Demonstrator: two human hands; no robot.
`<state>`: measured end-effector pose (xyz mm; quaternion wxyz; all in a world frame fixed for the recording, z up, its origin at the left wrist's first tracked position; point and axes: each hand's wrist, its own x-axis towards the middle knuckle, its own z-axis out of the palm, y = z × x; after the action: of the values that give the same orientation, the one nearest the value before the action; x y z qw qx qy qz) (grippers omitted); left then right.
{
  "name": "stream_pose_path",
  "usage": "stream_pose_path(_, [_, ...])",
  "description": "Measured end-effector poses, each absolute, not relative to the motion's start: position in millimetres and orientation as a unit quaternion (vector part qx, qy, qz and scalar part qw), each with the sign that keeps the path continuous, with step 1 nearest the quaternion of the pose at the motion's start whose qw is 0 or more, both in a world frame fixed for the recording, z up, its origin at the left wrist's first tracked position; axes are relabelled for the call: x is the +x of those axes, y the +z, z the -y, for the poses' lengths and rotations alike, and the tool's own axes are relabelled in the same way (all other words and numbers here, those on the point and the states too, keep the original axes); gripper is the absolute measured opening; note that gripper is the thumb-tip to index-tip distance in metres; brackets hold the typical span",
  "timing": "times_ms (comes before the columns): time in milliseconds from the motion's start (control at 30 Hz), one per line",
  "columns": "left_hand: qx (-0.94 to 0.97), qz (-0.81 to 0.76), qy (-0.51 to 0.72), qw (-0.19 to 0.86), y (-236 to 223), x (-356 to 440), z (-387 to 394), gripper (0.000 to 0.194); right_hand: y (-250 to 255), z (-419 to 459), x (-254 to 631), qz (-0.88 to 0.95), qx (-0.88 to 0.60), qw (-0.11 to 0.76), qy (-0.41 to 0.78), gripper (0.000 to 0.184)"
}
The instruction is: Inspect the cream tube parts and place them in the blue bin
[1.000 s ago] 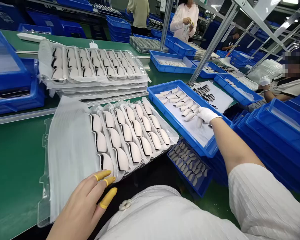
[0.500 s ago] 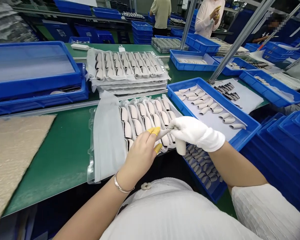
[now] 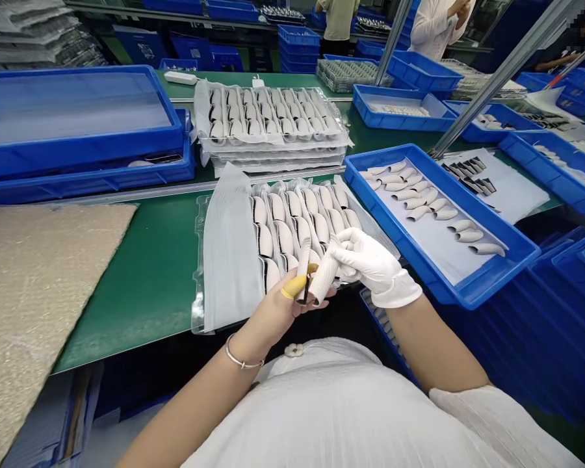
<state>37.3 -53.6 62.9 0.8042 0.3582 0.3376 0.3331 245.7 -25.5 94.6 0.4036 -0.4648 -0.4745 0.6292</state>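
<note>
The left hand (image 3: 277, 305), yellow cots on its fingertips, pinches 1 curved beige shell (image 3: 303, 260) upright; the gloved right hand (image 3: 370, 266) has its grip closed on a 2nd shell (image 3: 324, 281), both just above the clear tray (image 3: 234, 260) on the green tabletop (image 3: 146, 273). Best handled by the edges, turned slowly, faces kept unsmudged.

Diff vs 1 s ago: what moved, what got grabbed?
The white-gloved right hand left the blue bin of loose beige curved shells, carrying one shell to the body. The left hand with yellow finger cots, then empty, now holds another beige shell beside it. The clear tray of wrapped shells is unchanged.
</note>
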Motion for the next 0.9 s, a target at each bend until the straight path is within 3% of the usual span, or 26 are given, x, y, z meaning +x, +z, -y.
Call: stream_pose_path(900, [0.356, -0.291, 0.307, 0.833, 61, 50, 63, 0.052, 89, 31, 238, 0.501, -0.467, 0.399, 0.61, 0.036])
